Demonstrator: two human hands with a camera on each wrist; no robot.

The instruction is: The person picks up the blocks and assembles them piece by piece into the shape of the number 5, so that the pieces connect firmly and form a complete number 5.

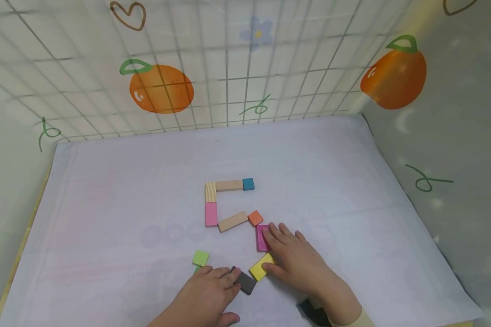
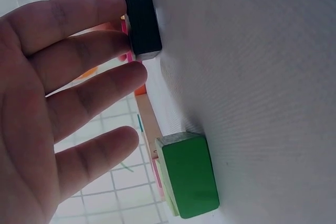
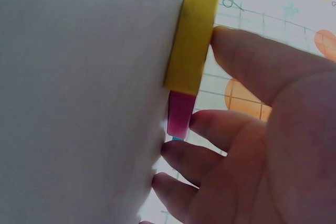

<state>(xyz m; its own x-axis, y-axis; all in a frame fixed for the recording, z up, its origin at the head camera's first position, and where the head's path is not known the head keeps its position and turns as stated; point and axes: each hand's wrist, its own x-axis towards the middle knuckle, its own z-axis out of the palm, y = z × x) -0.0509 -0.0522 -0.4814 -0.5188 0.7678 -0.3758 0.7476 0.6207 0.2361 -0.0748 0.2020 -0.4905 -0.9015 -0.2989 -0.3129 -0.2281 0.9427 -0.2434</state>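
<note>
In the head view my left hand [image 1: 207, 293] lies palm down at the bottom, fingers extended. Its fingertips rest on the left end of a black block [image 1: 246, 283]. My right hand [image 1: 300, 261] stretches from the lower right, its thumb on a yellow block [image 1: 260, 268] and a fingertip on a magenta block [image 1: 260, 238]. These blocks form a curving line, with an orange block [image 1: 255, 218] above the magenta one. A light green block [image 1: 200, 258] sits just beyond my left hand. Close below its fingers in the left wrist view is a dark green block [image 2: 190, 177].
Farther along the line are a plain wooden block [image 1: 232, 221], a pink block [image 1: 211, 214], a striped wooden block [image 1: 210, 192], another wooden block [image 1: 229, 185] and a blue block [image 1: 248, 184]. A white cloth [image 1: 106, 204] covers the table. Behind it hangs a printed curtain [image 1: 212, 59].
</note>
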